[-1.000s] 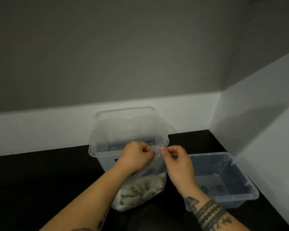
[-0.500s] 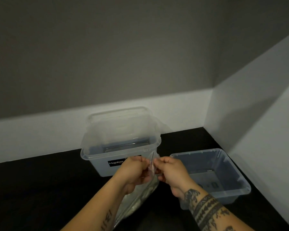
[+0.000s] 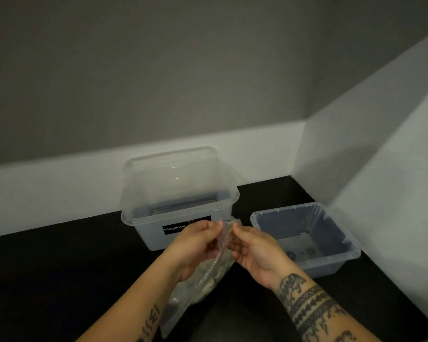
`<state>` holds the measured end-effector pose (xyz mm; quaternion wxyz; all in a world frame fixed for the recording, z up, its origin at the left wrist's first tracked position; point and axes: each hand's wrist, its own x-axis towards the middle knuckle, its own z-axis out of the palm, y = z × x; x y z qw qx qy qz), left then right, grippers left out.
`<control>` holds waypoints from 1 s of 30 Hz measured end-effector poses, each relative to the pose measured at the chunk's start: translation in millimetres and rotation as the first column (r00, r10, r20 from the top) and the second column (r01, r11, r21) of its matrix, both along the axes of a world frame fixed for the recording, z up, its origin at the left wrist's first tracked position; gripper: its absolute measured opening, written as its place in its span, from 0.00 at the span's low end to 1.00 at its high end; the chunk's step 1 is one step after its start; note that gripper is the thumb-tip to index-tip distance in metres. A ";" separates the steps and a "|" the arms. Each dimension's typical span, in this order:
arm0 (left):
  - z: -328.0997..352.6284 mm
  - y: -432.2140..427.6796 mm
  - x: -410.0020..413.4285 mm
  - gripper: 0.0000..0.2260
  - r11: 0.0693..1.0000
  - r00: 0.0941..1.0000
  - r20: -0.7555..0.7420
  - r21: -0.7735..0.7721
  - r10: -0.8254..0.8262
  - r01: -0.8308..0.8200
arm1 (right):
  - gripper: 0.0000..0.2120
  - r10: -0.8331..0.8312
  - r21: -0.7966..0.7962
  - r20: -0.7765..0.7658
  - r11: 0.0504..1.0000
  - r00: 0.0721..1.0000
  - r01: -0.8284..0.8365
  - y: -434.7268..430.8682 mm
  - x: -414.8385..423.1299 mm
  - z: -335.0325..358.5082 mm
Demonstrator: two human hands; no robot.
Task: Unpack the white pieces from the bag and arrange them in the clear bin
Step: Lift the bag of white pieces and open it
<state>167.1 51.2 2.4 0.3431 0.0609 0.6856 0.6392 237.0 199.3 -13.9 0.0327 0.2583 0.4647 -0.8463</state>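
A plain indoor corner is shown, likely a home: grey walls (image 3: 158,70), white skirting (image 3: 59,183), dark floor (image 3: 47,280), two storage bins (image 3: 181,213) set down.

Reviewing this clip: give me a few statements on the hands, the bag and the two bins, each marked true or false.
1. Both hands grip the top edge of the clear bag. True: the left hand and right hand pinch it from either side.
2. The white pieces already lie in the shallow bin. False: they are inside the bag; the shallow bin holds none.
3. The Megabox bin stands to the left of the shallow bin. True.
4. The bag rests inside the Megabox bin. False: it hangs in front of it, held in the hands.
5. The Megabox bin is closed flat with its lid. False: its top is open.
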 end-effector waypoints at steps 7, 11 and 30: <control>5.0 -7.6 6.0 0.10 0.979 0.993 -0.102 -0.184 0.064 -0.082 | 0.04 -0.072 -0.021 -0.052 0.997 0.996 0.071 -18.2 4.8 -1.0; -1.1 -12.5 -0.9 0.12 0.930 0.861 0.444 0.138 0.249 -0.341 | 0.08 -0.092 -0.245 -0.005 0.966 0.996 0.088 -17.5 14.2 -4.1; -16.1 -45.4 -18.5 0.15 0.991 0.984 0.141 -0.063 -0.108 0.118 | 0.11 0.094 -0.003 0.126 0.996 0.988 -0.094 -17.0 42.9 -13.7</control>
